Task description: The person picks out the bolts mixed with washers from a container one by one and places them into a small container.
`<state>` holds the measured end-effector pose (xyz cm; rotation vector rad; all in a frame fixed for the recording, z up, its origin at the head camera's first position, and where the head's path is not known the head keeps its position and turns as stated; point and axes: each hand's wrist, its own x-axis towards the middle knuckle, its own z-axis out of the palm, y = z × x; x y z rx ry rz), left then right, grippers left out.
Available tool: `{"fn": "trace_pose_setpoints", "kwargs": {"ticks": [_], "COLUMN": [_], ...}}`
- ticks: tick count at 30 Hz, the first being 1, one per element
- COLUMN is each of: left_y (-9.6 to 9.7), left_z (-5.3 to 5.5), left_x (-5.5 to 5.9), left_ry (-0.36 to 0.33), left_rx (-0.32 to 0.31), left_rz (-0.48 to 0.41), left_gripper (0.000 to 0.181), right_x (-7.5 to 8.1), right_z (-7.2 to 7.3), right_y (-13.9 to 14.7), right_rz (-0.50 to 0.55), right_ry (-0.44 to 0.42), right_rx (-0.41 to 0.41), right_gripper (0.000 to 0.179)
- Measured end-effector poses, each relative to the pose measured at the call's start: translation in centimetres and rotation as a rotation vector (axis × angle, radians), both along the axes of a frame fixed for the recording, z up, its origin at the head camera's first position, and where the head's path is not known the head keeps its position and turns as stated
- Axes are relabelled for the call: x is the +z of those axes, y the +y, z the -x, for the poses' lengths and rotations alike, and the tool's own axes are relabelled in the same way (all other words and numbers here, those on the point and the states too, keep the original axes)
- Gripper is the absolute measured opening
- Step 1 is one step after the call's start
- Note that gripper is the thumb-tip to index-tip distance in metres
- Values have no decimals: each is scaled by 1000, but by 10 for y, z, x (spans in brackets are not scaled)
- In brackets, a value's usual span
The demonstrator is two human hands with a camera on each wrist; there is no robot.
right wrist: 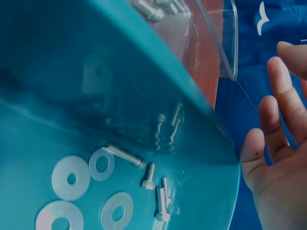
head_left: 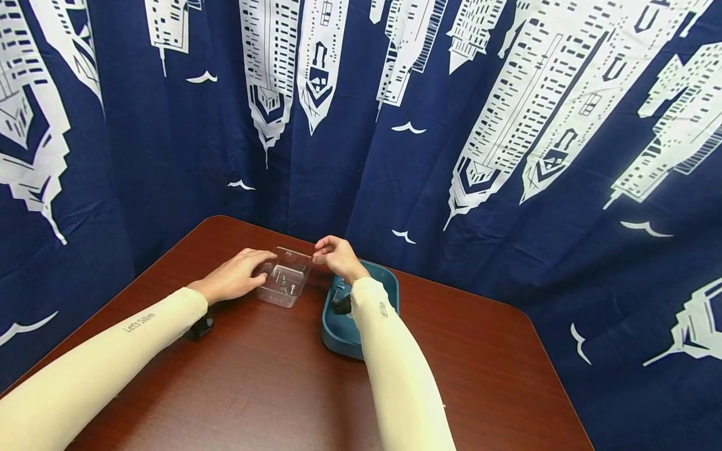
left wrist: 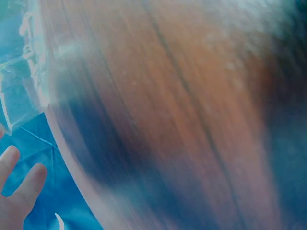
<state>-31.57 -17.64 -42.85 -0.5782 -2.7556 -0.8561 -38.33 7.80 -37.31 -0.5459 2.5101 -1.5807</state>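
A clear plastic container (head_left: 276,299) stands on the table with several small screws (head_left: 284,283) in it. My left hand (head_left: 237,275) is at its left side, fingers stretched toward the rim; whether they touch it I cannot tell. Between the container and a blue tray (head_left: 338,344), my right hand (head_left: 341,258) hovers, fingers loosely bent with nothing visible in them. The right wrist view shows several flat washers (right wrist: 70,177) and socket-head screws (right wrist: 149,176) lying in the tray. Part of the tray is hidden under the right forearm.
Both things stand on a reddish-brown wooden table (head_left: 271,376). A dark blue curtain (head_left: 350,175) with white building prints hangs behind the table's far edge. Black wrist cameras (head_left: 201,326) sit under the wrists. The left wrist view is blurred.
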Motion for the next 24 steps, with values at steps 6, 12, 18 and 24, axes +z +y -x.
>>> {"fn": "trace_pose_setpoints", "kwargs": {"ticks": [6, 12, 18, 24], "left_y": [-1, 0, 1, 2], "left_z": [1, 2, 3, 2], "left_x": [0, 3, 4, 4], "left_ry": [3, 12, 17, 35], "left_rx": [-3, -2, 1, 3], "left_rz": [10, 11, 13, 7], "left_gripper": [52, 50, 49, 49], "right_x": [3, 2, -1, -4], "right_z": [-2, -2, -5, -8], "right_y": [9, 23, 39, 54], "right_rz": [12, 14, 26, 38], "right_ry": [16, 12, 8, 22], "right_rx": [6, 18, 8, -8], "right_gripper": [23, 23, 23, 24]}}
